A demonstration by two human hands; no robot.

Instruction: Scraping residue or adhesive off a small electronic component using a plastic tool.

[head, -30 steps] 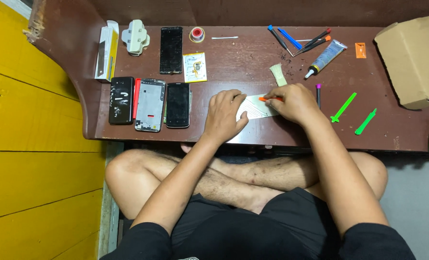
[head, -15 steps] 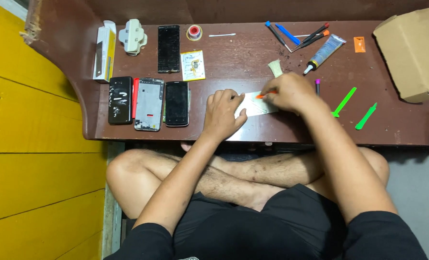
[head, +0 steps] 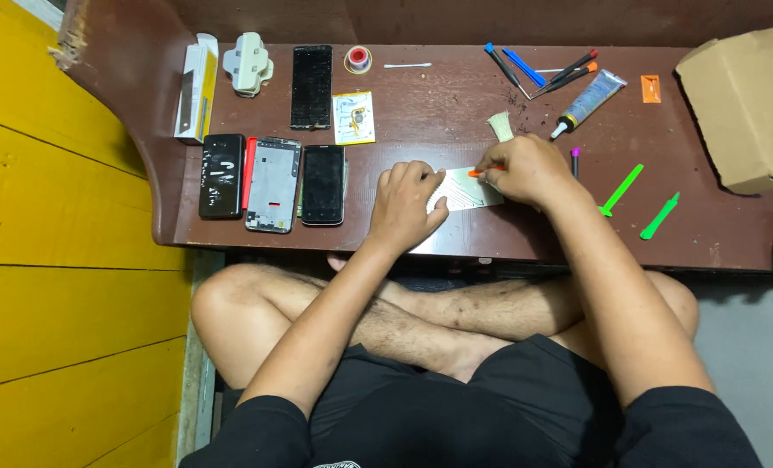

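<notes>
Lying under both hands' grip: silver panel

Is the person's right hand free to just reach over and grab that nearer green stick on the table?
Probably yes. The green stick lies on bare table just beside the right hand, nothing between. But that hand already holds a small orange tool.

Three phones are lying side by side at the left. A cardboard box is sitting far right, two green pry tools lying near it.
</notes>
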